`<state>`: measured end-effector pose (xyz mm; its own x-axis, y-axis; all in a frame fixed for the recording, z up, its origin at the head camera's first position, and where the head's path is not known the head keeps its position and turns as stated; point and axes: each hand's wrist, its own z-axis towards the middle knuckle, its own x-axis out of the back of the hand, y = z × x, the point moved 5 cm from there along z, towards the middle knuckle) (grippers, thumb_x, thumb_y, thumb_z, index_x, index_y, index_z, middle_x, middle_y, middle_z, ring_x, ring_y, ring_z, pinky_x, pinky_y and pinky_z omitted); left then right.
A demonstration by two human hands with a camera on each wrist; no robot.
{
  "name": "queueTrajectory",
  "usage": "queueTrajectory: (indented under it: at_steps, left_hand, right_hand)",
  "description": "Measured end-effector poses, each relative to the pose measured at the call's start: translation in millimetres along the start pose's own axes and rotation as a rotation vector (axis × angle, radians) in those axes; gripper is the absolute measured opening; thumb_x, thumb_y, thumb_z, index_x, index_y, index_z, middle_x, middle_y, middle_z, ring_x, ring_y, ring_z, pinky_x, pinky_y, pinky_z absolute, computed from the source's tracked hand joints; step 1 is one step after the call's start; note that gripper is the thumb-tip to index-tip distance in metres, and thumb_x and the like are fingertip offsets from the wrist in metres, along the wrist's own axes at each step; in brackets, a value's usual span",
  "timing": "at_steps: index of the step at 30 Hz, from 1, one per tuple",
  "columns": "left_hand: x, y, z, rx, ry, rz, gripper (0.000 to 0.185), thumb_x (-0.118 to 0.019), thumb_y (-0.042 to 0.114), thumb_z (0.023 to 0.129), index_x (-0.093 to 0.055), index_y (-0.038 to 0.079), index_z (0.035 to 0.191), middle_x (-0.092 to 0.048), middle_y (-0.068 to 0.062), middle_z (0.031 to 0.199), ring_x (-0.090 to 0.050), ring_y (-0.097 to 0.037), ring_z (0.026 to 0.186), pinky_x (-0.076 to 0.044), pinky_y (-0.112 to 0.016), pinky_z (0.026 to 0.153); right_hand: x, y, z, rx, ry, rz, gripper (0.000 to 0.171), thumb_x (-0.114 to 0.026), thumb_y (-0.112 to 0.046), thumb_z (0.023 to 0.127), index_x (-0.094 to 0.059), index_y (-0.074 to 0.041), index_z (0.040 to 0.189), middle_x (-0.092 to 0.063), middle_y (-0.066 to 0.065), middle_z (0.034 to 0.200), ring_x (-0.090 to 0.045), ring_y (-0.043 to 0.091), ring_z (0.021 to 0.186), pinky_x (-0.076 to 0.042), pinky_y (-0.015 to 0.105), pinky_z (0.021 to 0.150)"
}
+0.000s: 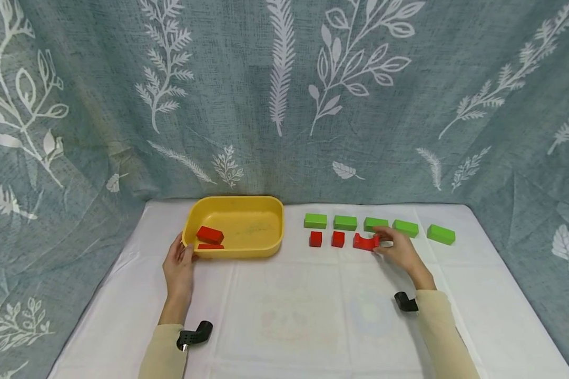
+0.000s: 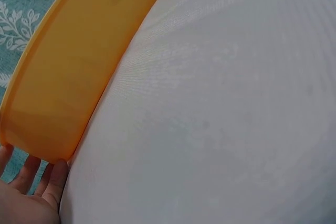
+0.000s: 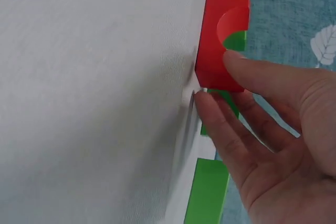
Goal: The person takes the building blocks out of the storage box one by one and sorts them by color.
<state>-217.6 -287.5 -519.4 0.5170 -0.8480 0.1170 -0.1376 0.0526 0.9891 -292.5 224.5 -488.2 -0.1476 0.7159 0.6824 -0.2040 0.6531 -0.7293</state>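
In the head view my left hand [image 1: 179, 263] holds the near left corner of a yellow plastic tray [image 1: 278, 231], thumb at the near wall and fingers along the left end. The left wrist view has those fingertips against the outside of the tray [image 2: 79, 66]. A red block [image 1: 210, 235] and another red piece [image 1: 211, 246] lie inside the tray. My right hand [image 1: 399, 250] pinches the right end of a red block with a curved notch [image 1: 364, 242]. In the right wrist view, its thumb lies beside the notch of the block [image 3: 210, 40].
Two small red blocks, one [image 1: 315, 239] left of the other [image 1: 338, 239], stand left of the notched one. Behind them runs a row of several green blocks [image 1: 345, 222]. A white cloth [image 1: 289, 316] covers the table, and a patterned teal curtain [image 1: 246, 105] hangs behind.
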Motion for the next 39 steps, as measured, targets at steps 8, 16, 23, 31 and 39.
queueTrajectory:
  at_steps: [8, 16, 23, 31, 39]
  left_hand:
    - [13.8, 2.8, 3.6, 0.001, 0.023, -0.002, 0.052, -0.047, 0.029, 0.104, -0.034, 0.021, 0.153, -0.040, -0.005, 0.153, -0.045, -0.019, 0.131, -0.043, -0.018, 0.100]
    - [26.6, 10.0, 7.7, -0.012, 0.034, -0.026, 0.052, -0.048, 0.029, 0.103, -0.034, 0.020, 0.153, -0.040, -0.006, 0.152, -0.045, -0.017, 0.128, -0.044, -0.017, 0.099]
    - [26.7, 8.9, 9.4, -0.003, 0.021, -0.068, 0.052, -0.049, 0.026, 0.103, -0.035, 0.019, 0.153, -0.042, -0.006, 0.151, -0.046, -0.015, 0.126, -0.046, -0.015, 0.095]
    - [21.6, 1.8, 4.7, 0.005, 0.004, -0.075, 0.052, -0.053, 0.021, 0.102, -0.039, 0.015, 0.151, -0.048, -0.008, 0.144, -0.047, -0.016, 0.122, -0.046, -0.018, 0.097]
    - [12.6, 1.4, 4.1, -0.004, -0.017, -0.105, 0.051, -0.055, 0.017, 0.101, -0.042, 0.013, 0.149, -0.051, -0.012, 0.143, -0.051, -0.013, 0.115, -0.047, -0.019, 0.095]
  right_hand:
    - [0, -17, 10, 0.005, 0.012, 0.002, 0.053, -0.069, 0.001, 0.087, -0.051, 0.005, 0.137, -0.059, 0.026, 0.126, -0.056, 0.041, 0.115, -0.053, 0.050, 0.089]
    - [-38, -88, 40, 0.182, 0.094, 0.053, 0.043, -0.074, -0.002, 0.085, -0.062, 0.004, 0.125, -0.068, 0.021, 0.106, -0.065, 0.032, 0.097, -0.057, 0.045, 0.080]
    - [-115, -182, 60, 0.419, 0.001, 0.093, 0.036, -0.074, -0.008, 0.086, -0.066, 0.001, 0.120, -0.068, 0.015, 0.108, -0.065, 0.025, 0.093, -0.058, 0.036, 0.078]
    - [-210, -251, 79, 0.404, -0.162, -0.018, 0.041, -0.072, -0.017, 0.090, -0.062, -0.003, 0.128, -0.066, 0.010, 0.118, -0.063, 0.022, 0.102, -0.054, 0.032, 0.086]
    - [-258, -266, 98, 0.250, -0.144, -0.193, 0.046, -0.076, -0.019, 0.086, -0.061, -0.008, 0.128, -0.068, 0.006, 0.113, -0.065, 0.018, 0.098, -0.054, 0.028, 0.084]
